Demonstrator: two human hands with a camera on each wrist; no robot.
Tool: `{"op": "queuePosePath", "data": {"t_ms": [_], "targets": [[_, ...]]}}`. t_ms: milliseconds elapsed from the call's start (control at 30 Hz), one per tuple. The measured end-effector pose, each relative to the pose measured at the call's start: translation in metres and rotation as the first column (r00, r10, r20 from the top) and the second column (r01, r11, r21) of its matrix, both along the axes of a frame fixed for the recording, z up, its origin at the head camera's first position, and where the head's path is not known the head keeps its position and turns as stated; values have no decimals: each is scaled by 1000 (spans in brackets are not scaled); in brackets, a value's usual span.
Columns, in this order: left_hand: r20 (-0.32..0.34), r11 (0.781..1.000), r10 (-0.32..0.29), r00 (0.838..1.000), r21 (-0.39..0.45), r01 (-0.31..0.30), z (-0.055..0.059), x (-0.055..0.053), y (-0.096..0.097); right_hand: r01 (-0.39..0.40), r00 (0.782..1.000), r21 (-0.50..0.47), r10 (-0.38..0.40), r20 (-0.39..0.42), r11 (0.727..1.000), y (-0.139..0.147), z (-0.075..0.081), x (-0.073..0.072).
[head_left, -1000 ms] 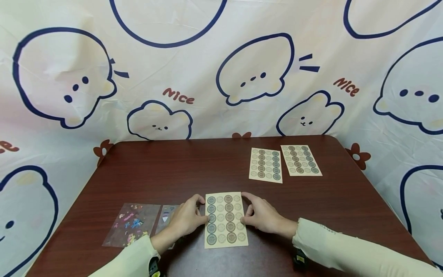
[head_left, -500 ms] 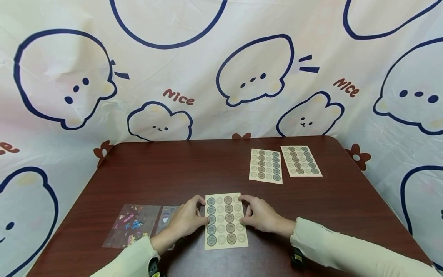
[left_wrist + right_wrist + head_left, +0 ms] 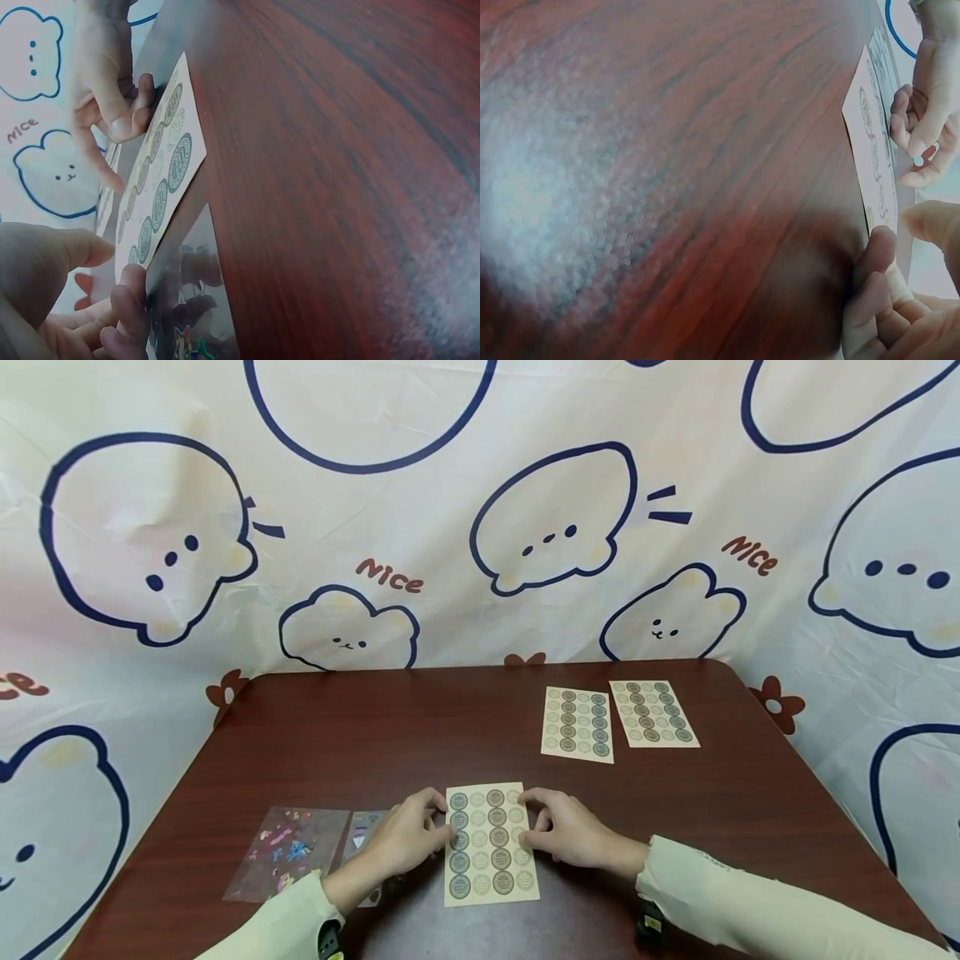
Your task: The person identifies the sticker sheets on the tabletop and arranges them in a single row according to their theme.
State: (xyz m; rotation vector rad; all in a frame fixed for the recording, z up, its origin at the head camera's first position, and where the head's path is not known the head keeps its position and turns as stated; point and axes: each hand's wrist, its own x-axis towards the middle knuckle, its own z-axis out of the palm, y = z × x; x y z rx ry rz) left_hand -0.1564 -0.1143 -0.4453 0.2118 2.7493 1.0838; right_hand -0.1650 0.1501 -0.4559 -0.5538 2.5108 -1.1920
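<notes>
A cream sheet of round stickers (image 3: 489, 845), with grey, pale and brown circles in columns, lies between my hands at the front of the table. My left hand (image 3: 411, 833) holds its left edge, thumb and forefinger set apart along it. On the opposite edge, my right hand (image 3: 573, 831) holds the sheet the same way, with the forefinger near the far corner. In the left wrist view, the left thumb overlaps the edge of the sticker sheet (image 3: 161, 169). The right wrist view shows the sheet (image 3: 870, 142) at a steep angle, its far part beside the left hand.
Two similar sticker sheets (image 3: 577, 725) (image 3: 655, 714) lie at the back right of the brown table (image 3: 390, 727). At the left is a clear plastic sheet (image 3: 288, 852) with colourful figures; another clear piece (image 3: 360, 837) is partly hidden by the left forearm. A patterned cloth hangs behind.
The whole head view has shifted slightly downward in the picture. The right forefinger has slid a little inward over the sheet's edge; the sheet and left hand keep their places.
</notes>
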Motion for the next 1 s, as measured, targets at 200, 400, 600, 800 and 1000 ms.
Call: {"op": "queuePosePath", "data": {"t_ms": [200, 400, 600, 800, 1000], "targets": [[16, 998, -16, 1000, 58, 15, 3, -1, 1, 6, 1000, -27, -6, 1, 1000, 1, 1, 0], [23, 996, -21, 1000, 82, 19, 7, -2, 3, 15, 1000, -67, -13, 19, 998, 1, 7, -2], [8, 996, -31, 1000, 88, 30, 11, -5, 4, 28, 1000, -82, -27, 17, 996, 4, 13, -5], [-21, 997, -16, 1000, 70, 18, 15, -8, 8, 35, 999, -94, -35, 0, 995, 7, 18, -8], [-65, 999, 6, 998, 42, -4, 16, -11, 14, 39, 999, -105, -40, -7, 994, 11, 21, -11]]}}
